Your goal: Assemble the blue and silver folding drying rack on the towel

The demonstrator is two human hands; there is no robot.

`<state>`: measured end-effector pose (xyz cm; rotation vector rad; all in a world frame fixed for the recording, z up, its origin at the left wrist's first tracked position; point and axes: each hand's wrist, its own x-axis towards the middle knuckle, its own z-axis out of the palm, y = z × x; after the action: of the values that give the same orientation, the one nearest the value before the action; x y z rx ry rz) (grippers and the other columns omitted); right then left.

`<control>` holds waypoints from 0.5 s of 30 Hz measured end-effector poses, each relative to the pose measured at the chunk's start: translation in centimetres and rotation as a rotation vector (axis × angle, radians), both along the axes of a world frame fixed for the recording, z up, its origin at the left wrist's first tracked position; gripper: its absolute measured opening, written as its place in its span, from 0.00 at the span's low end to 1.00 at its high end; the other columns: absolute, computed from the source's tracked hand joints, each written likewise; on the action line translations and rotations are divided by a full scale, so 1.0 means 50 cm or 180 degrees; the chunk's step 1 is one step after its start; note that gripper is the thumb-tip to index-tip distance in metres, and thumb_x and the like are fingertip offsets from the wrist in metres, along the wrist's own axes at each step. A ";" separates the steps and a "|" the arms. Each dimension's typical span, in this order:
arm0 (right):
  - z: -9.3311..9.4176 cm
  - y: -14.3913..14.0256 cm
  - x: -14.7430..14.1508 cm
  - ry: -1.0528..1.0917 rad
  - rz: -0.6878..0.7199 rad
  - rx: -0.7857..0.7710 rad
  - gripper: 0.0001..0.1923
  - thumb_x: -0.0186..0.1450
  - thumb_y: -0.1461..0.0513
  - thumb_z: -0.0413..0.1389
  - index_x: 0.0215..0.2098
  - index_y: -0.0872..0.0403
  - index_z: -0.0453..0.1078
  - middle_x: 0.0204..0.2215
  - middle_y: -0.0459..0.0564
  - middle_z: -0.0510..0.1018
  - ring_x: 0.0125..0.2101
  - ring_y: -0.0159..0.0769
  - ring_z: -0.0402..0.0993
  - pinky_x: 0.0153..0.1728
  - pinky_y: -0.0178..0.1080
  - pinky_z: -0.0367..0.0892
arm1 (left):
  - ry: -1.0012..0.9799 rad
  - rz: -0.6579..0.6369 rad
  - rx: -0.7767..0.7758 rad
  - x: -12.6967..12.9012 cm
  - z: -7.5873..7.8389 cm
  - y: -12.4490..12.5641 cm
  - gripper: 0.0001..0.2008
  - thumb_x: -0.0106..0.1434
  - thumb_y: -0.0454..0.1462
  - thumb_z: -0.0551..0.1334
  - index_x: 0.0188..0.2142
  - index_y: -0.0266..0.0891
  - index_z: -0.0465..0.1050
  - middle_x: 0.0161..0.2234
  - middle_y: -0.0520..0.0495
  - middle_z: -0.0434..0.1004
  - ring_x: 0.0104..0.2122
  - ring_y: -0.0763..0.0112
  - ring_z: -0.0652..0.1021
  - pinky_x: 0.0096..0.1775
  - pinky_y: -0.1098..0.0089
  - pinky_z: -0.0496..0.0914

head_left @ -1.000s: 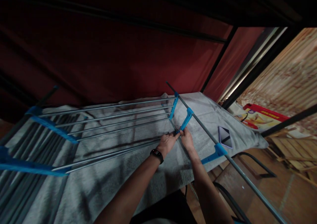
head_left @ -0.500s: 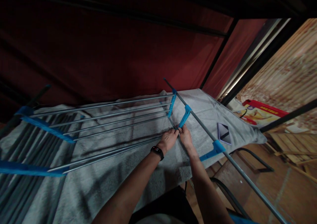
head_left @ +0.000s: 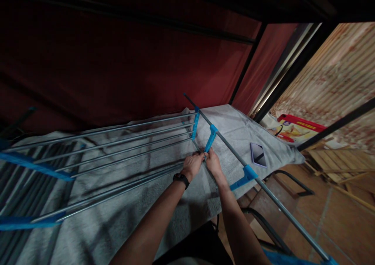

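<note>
A clothes drying rack of grey metal rods (head_left: 123, 140) and blue plastic connectors lies over a grey towel (head_left: 123, 214). My left hand (head_left: 191, 164), with a black watch on the wrist, and my right hand (head_left: 213, 162) meet at the lower end of one blue connector (head_left: 211, 138). Both pinch that end where a thin rod meets it. The connector's upper end sits on a long grey tube (head_left: 258, 185) that runs diagonally to the lower right.
A phone (head_left: 258, 155) lies face up on the towel's right part. A red box (head_left: 295, 127) sits beyond it on the floor, near wooden slats (head_left: 334, 159). A dark red curtain (head_left: 131, 70) hangs behind. Black chair frames (head_left: 269, 226) stand below the tube.
My hands have stayed on the same connector end. The view has shifted a little, so the rack and hands sit slightly further left in the picture.
</note>
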<state>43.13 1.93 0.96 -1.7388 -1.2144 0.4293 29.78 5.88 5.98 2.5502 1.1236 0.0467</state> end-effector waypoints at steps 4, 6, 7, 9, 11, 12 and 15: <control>0.000 -0.003 0.001 0.0110 0.0094 0.0063 0.11 0.67 0.56 0.49 0.42 0.50 0.70 0.34 0.53 0.81 0.35 0.44 0.76 0.39 0.42 0.71 | 0.0020 -0.0006 -0.0045 0.000 0.003 0.004 0.17 0.78 0.39 0.51 0.60 0.49 0.73 0.53 0.45 0.84 0.50 0.61 0.83 0.49 0.65 0.73; 0.001 -0.004 0.000 0.0170 0.0115 0.0068 0.11 0.67 0.55 0.49 0.42 0.49 0.71 0.34 0.52 0.81 0.36 0.44 0.77 0.41 0.42 0.71 | 0.0031 -0.0018 -0.0067 -0.001 0.005 0.006 0.17 0.78 0.39 0.52 0.60 0.49 0.73 0.53 0.45 0.84 0.51 0.60 0.83 0.50 0.65 0.73; 0.002 -0.005 -0.001 0.0202 0.0128 0.0076 0.12 0.67 0.55 0.49 0.42 0.49 0.71 0.35 0.52 0.81 0.38 0.44 0.77 0.42 0.42 0.72 | 0.0039 -0.0023 -0.0076 -0.001 0.006 0.007 0.17 0.78 0.39 0.52 0.60 0.49 0.73 0.53 0.45 0.84 0.51 0.60 0.83 0.50 0.65 0.73; 0.003 -0.005 -0.003 0.0263 0.0157 0.0130 0.13 0.67 0.55 0.49 0.43 0.50 0.72 0.37 0.53 0.82 0.41 0.45 0.77 0.45 0.43 0.72 | 0.0059 -0.0029 -0.0090 -0.002 0.008 0.009 0.17 0.78 0.39 0.52 0.60 0.48 0.73 0.52 0.44 0.84 0.51 0.59 0.83 0.51 0.64 0.73; 0.003 -0.002 -0.005 0.0342 0.0183 0.0245 0.15 0.66 0.55 0.49 0.45 0.51 0.73 0.42 0.54 0.82 0.45 0.45 0.77 0.49 0.44 0.72 | 0.0079 -0.0024 -0.0108 -0.002 0.010 0.009 0.18 0.78 0.39 0.51 0.59 0.46 0.74 0.53 0.43 0.84 0.51 0.58 0.83 0.51 0.64 0.73; 0.003 0.001 -0.007 0.0419 0.0191 0.0327 0.17 0.66 0.55 0.49 0.47 0.51 0.73 0.44 0.55 0.82 0.47 0.44 0.77 0.51 0.44 0.72 | 0.0084 -0.0018 -0.0120 -0.002 0.010 0.010 0.18 0.78 0.38 0.50 0.58 0.45 0.75 0.53 0.42 0.84 0.52 0.58 0.83 0.51 0.63 0.73; 0.000 0.021 -0.010 0.0722 0.0219 0.0595 0.21 0.69 0.53 0.44 0.49 0.52 0.73 0.47 0.56 0.82 0.47 0.42 0.78 0.52 0.43 0.72 | 0.0062 -0.0014 -0.0151 0.002 0.010 0.010 0.20 0.77 0.34 0.49 0.59 0.41 0.74 0.56 0.40 0.83 0.54 0.58 0.82 0.52 0.64 0.73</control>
<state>42.63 2.97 0.99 -1.4511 -1.1159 0.5220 29.90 6.36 6.50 2.5166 1.1130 -0.0056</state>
